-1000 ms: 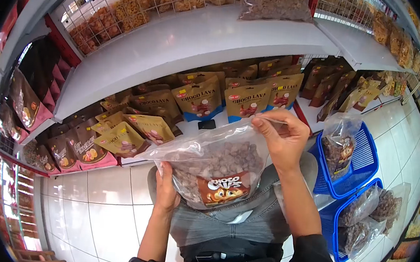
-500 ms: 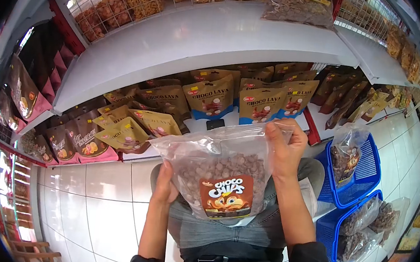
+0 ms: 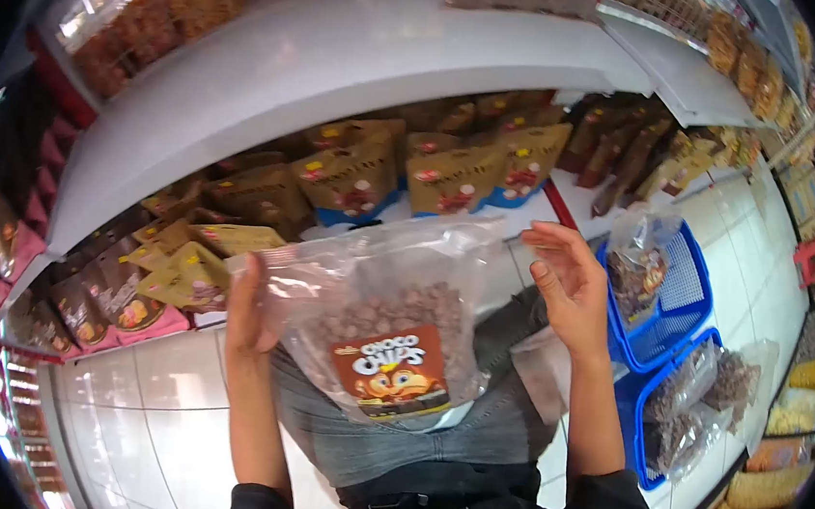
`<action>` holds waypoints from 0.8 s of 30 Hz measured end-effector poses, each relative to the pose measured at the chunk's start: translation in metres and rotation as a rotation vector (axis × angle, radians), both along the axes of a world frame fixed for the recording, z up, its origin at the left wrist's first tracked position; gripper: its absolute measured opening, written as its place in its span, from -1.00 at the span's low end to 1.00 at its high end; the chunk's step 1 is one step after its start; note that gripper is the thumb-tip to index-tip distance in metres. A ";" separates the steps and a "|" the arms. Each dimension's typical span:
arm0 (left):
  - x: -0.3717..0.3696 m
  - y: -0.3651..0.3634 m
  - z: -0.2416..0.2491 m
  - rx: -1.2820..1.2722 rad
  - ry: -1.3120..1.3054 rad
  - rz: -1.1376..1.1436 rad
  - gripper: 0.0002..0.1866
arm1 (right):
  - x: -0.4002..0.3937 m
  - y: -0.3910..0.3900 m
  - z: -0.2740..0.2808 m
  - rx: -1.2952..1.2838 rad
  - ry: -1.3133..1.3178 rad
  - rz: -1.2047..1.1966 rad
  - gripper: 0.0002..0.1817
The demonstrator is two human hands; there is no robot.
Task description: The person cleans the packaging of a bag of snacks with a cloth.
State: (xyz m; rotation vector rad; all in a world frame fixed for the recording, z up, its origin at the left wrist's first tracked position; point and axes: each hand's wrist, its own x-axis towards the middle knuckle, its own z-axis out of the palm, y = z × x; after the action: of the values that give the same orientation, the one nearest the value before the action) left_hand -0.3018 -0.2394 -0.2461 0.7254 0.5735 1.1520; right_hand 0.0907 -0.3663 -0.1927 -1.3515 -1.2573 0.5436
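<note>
Left grip (image 3: 252, 314) on bag (image 3: 392, 326); shelf (image 3: 347, 60), tiled floor (image 3: 173, 438)

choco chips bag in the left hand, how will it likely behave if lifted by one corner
The choco chips bag will probably sag, since its clear plastic is creased and floppy above the contents. The small brown pieces look loose, so they'd likely slide toward the lowest part. Its glossy surface may feel slippery.

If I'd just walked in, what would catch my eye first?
Probably the clear Choco Chips bag over the lap, in the grip of the left hand, with the right hand open beside it. Then blue baskets on the floor to the right. Ahead, gold pouches sit below a white shelf.
</note>
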 end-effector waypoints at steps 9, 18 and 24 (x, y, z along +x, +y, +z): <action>0.002 0.011 -0.009 -0.073 -0.110 -0.118 -0.37 | 0.056 -0.140 -0.042 -0.488 -0.360 -0.283 -0.15; 0.003 0.008 -0.001 0.024 -0.099 -0.245 -0.39 | 0.042 -0.149 -0.048 -0.639 -0.156 0.014 -0.32; 0.011 0.001 0.017 0.047 -0.044 -0.242 -0.27 | 0.006 -0.111 -0.023 -0.102 0.455 -0.150 -0.41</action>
State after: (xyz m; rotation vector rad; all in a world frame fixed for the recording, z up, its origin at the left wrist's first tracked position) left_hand -0.2911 -0.2379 -0.2293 0.7849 0.4105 0.9564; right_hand 0.0970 -0.4770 -0.2162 -1.3006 -0.7608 0.7669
